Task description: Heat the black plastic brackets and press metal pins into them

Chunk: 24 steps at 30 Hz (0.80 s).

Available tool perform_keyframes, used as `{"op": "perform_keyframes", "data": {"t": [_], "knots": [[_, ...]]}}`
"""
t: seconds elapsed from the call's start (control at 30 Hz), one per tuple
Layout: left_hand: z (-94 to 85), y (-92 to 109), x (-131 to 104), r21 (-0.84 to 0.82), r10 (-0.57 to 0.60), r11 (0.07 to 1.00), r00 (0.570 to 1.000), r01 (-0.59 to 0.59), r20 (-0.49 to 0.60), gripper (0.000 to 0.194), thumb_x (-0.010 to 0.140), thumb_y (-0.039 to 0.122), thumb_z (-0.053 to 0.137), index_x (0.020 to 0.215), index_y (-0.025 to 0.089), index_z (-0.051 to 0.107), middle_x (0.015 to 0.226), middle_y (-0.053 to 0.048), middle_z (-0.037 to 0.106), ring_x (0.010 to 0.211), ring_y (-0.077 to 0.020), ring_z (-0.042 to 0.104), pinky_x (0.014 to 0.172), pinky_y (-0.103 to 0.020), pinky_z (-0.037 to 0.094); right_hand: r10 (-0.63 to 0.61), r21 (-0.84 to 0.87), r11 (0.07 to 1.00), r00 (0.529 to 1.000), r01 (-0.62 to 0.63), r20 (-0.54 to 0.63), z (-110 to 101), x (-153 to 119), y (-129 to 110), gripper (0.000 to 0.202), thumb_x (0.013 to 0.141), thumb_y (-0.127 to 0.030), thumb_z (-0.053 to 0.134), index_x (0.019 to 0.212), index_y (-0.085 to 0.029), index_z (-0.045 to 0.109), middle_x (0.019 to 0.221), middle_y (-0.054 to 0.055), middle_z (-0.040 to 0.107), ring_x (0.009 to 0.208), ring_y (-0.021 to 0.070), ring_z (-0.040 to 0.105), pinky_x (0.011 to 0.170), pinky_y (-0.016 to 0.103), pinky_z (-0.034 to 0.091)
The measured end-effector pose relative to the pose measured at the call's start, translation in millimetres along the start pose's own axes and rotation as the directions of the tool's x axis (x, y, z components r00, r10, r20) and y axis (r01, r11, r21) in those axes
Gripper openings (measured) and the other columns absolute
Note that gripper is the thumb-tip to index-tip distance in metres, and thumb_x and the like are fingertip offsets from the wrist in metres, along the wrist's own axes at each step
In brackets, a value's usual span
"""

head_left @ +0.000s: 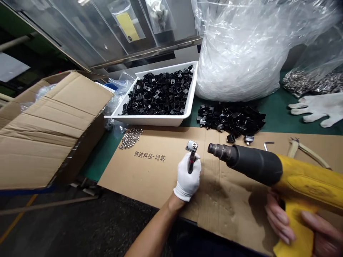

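My left hand (188, 178), in a white glove, is closed around a small dark-handled part (191, 161). At its top sits a shiny squarish metal piece (192, 145) with a round nut-like fitting; the fingers hide the rest. Bare and wrapped round the grip, my right hand (280, 216) holds a yellow heat gun (308, 182). The black barrel and stepped metal nozzle point left, with the tip a short gap to the right of the metal piece. Beneath both hands lies a cardboard sheet (158, 178).
Black clips fill a white tray (189, 107), and more form a black pile (233, 117) beside it. Small metal parts (131, 138) lie on the cardboard's left. A hex key (268, 144), pliers (308, 150), a white glove (321, 109), a plastic bag (241, 57) and a cardboard box (53, 125) surround the work area.
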<state>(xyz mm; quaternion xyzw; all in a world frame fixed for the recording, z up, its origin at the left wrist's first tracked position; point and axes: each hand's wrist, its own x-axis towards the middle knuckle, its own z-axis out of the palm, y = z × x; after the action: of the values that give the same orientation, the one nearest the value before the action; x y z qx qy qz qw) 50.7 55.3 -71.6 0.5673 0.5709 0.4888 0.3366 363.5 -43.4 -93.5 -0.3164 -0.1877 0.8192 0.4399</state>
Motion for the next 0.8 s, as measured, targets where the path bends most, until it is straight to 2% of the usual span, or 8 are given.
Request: {"op": "perform_keyframes", "data": {"t": [0.1,0.27,0.4,0.53,0.8], "knots": [[0.5,0,-2,0.031,0.022,0.999,1.0,-0.022,0.001,0.007,0.093,0.022,0.058,0.097,0.018,0.062,0.078,0.0,0.059,0.067,-0.0135,0.056,0.069,-0.025,0.049,0.009,0.101,0.995,0.998,-0.015,0.066,9,7,7,0.039,0.094,-0.048,0.057,0.127,-0.027,0.059,0.087,0.006,0.058,0.061,0.0175,0.053,0.055,0.033,0.048],[2.2,0,-2,0.1,0.068,0.993,0.996,-0.062,-0.056,0.008,0.09,0.02,0.059,0.097,0.018,0.063,0.085,-0.002,0.065,0.076,-0.0172,0.063,0.077,-0.029,0.053,0.102,0.016,0.994,0.984,-0.106,0.143,10,8,4,0.035,0.095,-0.05,0.057,0.118,-0.024,0.062,0.088,0.007,0.058,0.064,0.0183,0.055,0.06,0.034,0.048],[1.6,-2,-2,0.133,0.061,0.99,0.993,-0.047,-0.104,0.01,0.091,0.02,0.059,0.098,0.018,0.065,0.089,-0.004,0.068,0.081,-0.0192,0.067,0.08,-0.03,0.053,0.089,0.05,0.994,0.988,-0.096,0.126,6,9,8,0.039,0.096,-0.048,0.055,0.127,-0.024,0.058,0.086,0.007,0.058,0.061,0.0179,0.054,0.056,0.032,0.046],[1.3,-2,-3,0.137,0.034,0.99,0.995,-0.022,-0.091,0.013,0.092,0.02,0.06,0.103,0.018,0.067,0.095,-0.005,0.071,0.086,-0.0202,0.068,0.083,-0.03,0.053,0.097,0.095,0.989,0.983,-0.112,0.156,2,11,13,0.041,0.096,-0.049,0.054,0.13,-0.025,0.058,0.089,0.007,0.059,0.063,0.0182,0.056,0.058,0.033,0.048],[2.3,4,-1,0.2,0.04,0.979,0.996,-0.024,-0.077,0.008,0.092,0.023,0.06,0.096,0.018,0.065,0.085,-0.003,0.067,0.076,-0.0177,0.064,0.076,-0.028,0.052,0.094,0.151,0.982,0.985,-0.116,0.146,3,11,10,0.04,0.097,-0.047,0.053,0.131,-0.026,0.058,0.09,0.007,0.059,0.064,0.0174,0.056,0.059,0.033,0.049]]}}
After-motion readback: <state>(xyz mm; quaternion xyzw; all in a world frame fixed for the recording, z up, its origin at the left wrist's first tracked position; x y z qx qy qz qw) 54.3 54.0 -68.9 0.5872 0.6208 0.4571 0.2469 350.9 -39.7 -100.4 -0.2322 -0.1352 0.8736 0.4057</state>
